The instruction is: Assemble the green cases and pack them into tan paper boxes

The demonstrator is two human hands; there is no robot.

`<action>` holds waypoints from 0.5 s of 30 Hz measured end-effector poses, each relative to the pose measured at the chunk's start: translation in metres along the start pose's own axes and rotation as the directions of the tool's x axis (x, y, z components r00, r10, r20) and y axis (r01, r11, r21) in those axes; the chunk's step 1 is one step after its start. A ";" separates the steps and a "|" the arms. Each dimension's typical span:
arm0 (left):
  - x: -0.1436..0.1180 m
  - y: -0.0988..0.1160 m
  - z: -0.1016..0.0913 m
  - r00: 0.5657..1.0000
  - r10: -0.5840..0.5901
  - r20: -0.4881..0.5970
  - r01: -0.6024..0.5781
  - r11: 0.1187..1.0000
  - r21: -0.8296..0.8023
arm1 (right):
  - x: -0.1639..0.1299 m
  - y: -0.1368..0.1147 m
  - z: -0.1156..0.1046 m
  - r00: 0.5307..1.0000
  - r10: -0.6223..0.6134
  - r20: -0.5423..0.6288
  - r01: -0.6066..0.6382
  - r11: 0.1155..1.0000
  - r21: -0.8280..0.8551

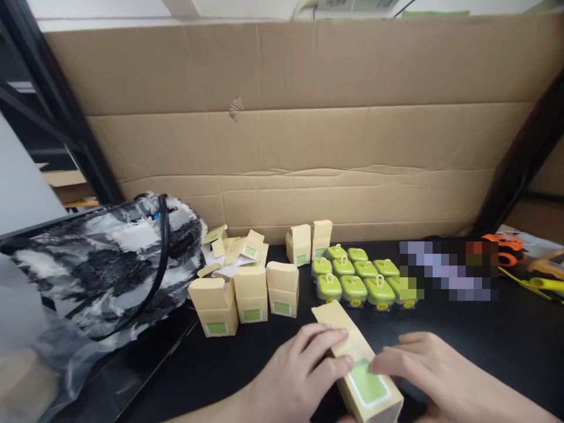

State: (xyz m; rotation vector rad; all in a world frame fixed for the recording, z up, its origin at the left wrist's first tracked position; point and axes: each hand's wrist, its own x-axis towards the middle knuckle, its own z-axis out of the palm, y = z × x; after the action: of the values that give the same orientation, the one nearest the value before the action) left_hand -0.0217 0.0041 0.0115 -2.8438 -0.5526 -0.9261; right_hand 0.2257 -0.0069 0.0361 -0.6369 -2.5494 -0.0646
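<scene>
A small tan carton with a green label lies on its side on the black table near the front edge. My left hand grips it from the left, fingers over its top. My right hand touches it from the right, fingertips at the green label. Just behind stand several green-lidded little containers in rows. Further left stand several upright tan cartons with open top flaps, and a pile of loose cartons behind them.
A large cardboard sheet walls off the back. A black-and-white patterned bag with a black strap lies at the left. Orange and yellow tools lie at the far right. Black frame posts stand at both sides.
</scene>
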 end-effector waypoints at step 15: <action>0.002 0.009 -0.006 0.982 -0.183 0.041 0.187 0.936 -0.297 | -0.001 -0.003 -0.002 0.991 -0.115 -0.067 0.120 0.991 0.065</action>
State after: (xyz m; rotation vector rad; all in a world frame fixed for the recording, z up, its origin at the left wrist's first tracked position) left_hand -0.0202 -0.0048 0.0181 -3.1090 -0.7520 -1.1110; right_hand 0.2256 -0.0102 0.0375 -0.4509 -2.5141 -0.0364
